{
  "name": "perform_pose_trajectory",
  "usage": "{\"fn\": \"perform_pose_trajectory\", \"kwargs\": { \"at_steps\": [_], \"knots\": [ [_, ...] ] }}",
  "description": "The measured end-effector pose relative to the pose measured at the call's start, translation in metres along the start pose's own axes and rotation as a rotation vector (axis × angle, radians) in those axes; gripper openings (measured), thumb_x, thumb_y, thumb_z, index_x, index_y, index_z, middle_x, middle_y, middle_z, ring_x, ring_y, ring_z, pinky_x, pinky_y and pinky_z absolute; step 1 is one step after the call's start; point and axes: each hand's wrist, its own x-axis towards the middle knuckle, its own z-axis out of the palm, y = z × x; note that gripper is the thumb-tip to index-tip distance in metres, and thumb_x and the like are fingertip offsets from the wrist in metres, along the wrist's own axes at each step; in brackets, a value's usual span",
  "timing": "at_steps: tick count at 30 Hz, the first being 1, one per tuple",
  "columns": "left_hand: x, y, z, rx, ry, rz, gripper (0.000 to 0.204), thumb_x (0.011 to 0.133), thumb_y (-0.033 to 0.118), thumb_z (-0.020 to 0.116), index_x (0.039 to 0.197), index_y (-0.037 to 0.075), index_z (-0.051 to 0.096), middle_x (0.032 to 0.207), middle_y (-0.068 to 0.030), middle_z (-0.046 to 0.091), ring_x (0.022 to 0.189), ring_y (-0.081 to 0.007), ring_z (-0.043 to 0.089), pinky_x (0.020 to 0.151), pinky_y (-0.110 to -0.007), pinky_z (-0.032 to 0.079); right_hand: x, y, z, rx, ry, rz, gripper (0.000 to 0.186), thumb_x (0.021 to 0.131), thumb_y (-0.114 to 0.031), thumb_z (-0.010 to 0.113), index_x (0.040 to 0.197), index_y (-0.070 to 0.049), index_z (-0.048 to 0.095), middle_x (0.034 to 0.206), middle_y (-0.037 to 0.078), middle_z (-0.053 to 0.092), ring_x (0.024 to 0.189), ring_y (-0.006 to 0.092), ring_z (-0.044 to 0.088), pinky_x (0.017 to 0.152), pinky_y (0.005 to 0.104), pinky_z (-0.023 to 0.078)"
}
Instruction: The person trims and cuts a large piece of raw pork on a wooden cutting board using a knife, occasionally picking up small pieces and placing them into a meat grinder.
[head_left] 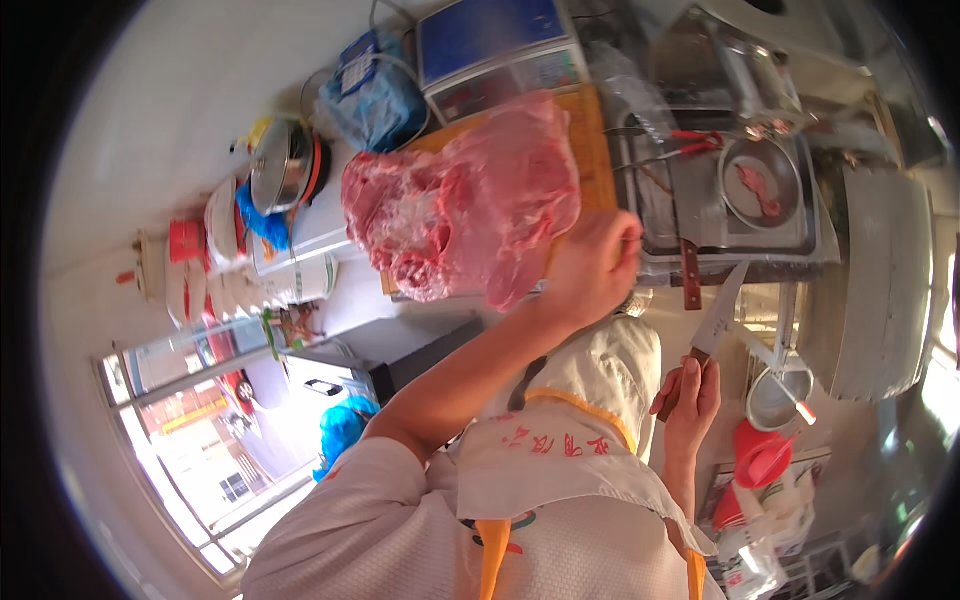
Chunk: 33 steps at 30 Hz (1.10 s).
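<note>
A large slab of raw pink meat (500, 190) lies on a wooden cutting board (590, 150). Just to the right of the meat, my left hand (595, 260) is curled closed at the board's lower right edge; what it holds, if anything, is hidden. My right hand (690, 395) grips the wooden handle of a knife (722, 310), blade pointing up. A second wooden-handled knife (690, 275) rests at the edge of a metal tray (815, 240), which has a steel bowl (783, 205) with a small piece of meat (752, 185) and red-handled tools (697, 140).
A scale (490, 45) and blue bagged calculator (365, 85) sit behind the board. Left are a lidded pot (280, 165), red container (186, 240) and window (200, 440). A steel pan (775, 400) and pink plastic container (760, 460) are at right, below the tray.
</note>
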Motion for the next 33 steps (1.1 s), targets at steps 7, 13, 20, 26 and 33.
{"fn": "perform_pose_trajectory", "kwargs": {
  "at_steps": [7, 13, 20, 26, 33],
  "knots": [
    [-0.132, -0.141, -0.189, 0.47, 0.268, -0.208, 0.025, 0.091, -0.002, 0.07, 0.116, 0.002, 0.072, 0.117, -0.0178, 0.074, 0.114, -0.0398, 0.069, 0.101, -0.047, 0.056, 0.005, -0.003, 0.085, -0.193, -0.209, -0.04, 0.022, 0.119, -0.023, 0.053, 0.116, -0.002, 0.059, 0.067, 0.003, 0.057, 0.045, 0.0088, 0.047, 0.043, 0.0255, 0.042],
    [-0.185, -0.247, -0.245, 0.326, 0.265, -0.387, 0.032, 0.093, 0.0, 0.071, 0.126, 0.001, 0.074, 0.127, -0.0163, 0.073, 0.122, -0.0404, 0.067, 0.108, -0.049, 0.053, -0.009, 0.015, 0.171, -0.373, -0.31, 0.007, 0.018, 0.118, -0.02, 0.051, 0.111, -0.004, 0.058, 0.064, 0.003, 0.059, 0.045, 0.0083, 0.052, 0.044, 0.0249, 0.037],
    [-0.23, -0.265, -0.233, 0.346, 0.284, -0.291, 0.036, 0.098, -0.004, 0.069, 0.132, 0.003, 0.076, 0.133, -0.0155, 0.074, 0.128, -0.0376, 0.069, 0.11, -0.046, 0.055, -0.032, 0.044, 0.247, -0.449, -0.262, 0.002, 0.02, 0.118, -0.019, 0.052, 0.109, -0.002, 0.058, 0.064, 0.002, 0.053, 0.044, 0.0076, 0.045, 0.043, 0.0254, 0.038],
    [-0.234, -0.26, -0.253, 0.189, 0.275, -0.304, 0.044, 0.09, -0.01, 0.068, 0.132, 0.001, 0.076, 0.133, -0.0127, 0.075, 0.128, -0.0368, 0.067, 0.11, -0.046, 0.054, -0.047, 0.054, 0.288, -0.56, -0.244, -0.004, 0.025, 0.118, -0.027, 0.052, 0.113, -0.003, 0.059, 0.071, 0.006, 0.059, 0.046, 0.0118, 0.05, 0.044, 0.0264, 0.043],
    [-0.179, -0.277, -0.261, 0.142, 0.37, -0.374, 0.025, 0.094, 0.005, 0.074, 0.118, 0.001, 0.07, 0.112, -0.0167, 0.072, 0.105, -0.0408, 0.067, 0.092, -0.049, 0.055, -0.055, 0.05, 0.317, -0.599, -0.228, -0.023, 0.019, 0.117, -0.021, 0.054, 0.11, -0.005, 0.06, 0.065, 0.002, 0.058, 0.045, 0.0072, 0.05, 0.045, 0.0244, 0.033]
  ]
}}
